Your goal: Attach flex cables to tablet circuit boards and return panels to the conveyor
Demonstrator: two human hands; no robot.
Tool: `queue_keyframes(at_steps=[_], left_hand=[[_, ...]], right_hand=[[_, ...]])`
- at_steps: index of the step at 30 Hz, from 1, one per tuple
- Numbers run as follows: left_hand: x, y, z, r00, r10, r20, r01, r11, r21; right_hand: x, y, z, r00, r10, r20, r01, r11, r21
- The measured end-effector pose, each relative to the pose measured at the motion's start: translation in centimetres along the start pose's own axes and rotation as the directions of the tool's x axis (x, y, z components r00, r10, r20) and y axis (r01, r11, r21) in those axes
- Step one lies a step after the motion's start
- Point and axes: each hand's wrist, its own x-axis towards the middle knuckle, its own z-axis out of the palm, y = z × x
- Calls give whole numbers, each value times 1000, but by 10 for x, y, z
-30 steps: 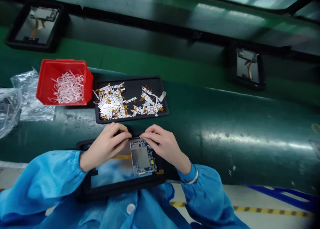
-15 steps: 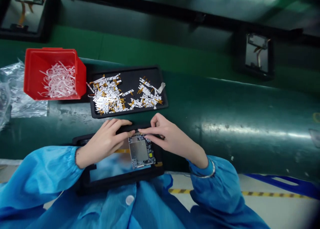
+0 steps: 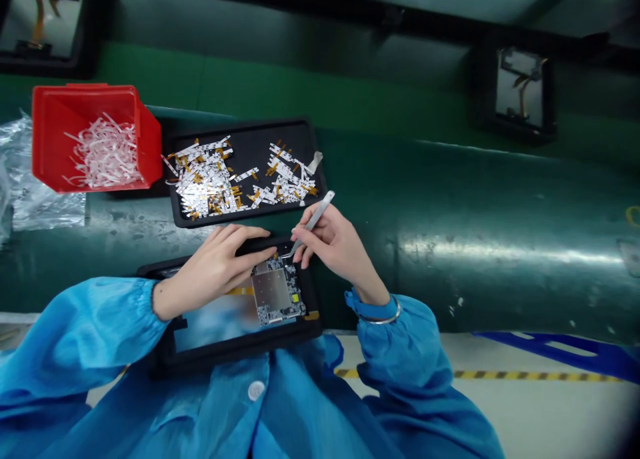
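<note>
A black tray [image 3: 235, 352] holding a flat panel lies against my body at the bench edge. A small circuit board [image 3: 278, 291] with a metal shield sits on the panel's right part. My left hand [image 3: 220, 262] rests on the tray's far edge, fingers stretched flat toward the board's top corner. My right hand [image 3: 334, 242] pinches metal tweezers [image 3: 311, 223], whose tips point down at the board's top edge. My blue sleeves cover both wrists.
Beyond my hands a black tray [image 3: 300, 131] holds several small silver and orange flex strips. A red bin [image 3: 50, 115] of white strips stands at the left beside crumpled plastic bags [image 3: 35, 209]. Two more panel trays [image 3: 524, 93] lie on the green belt behind.
My right hand lifted the tweezers from lying flat along the board's top edge to a steep angle, tips down. My left hand stayed on the tray edge. The view shifted slightly.
</note>
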Motion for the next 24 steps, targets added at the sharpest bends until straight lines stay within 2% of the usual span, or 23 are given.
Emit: queue_keyframes(at_steps=[6, 15, 19, 24], left_hand=[[2, 3, -1, 1000, 13, -16, -12, 998, 67], [1, 3, -4, 1000, 3, -20, -2, 999, 37], [0, 10, -9, 996, 61, -57, -58, 997, 45], [0, 17, -12, 995, 96, -15, -94, 989, 114]], right_hand=[[0, 0, 1, 1000, -1, -9, 1, 999, 32], [4, 0, 2, 999, 20, -28, -19, 998, 58], [3, -1, 3, 998, 20, -58, -17, 998, 56], [3, 0, 2, 998, 25, -53, -23, 999, 48]])
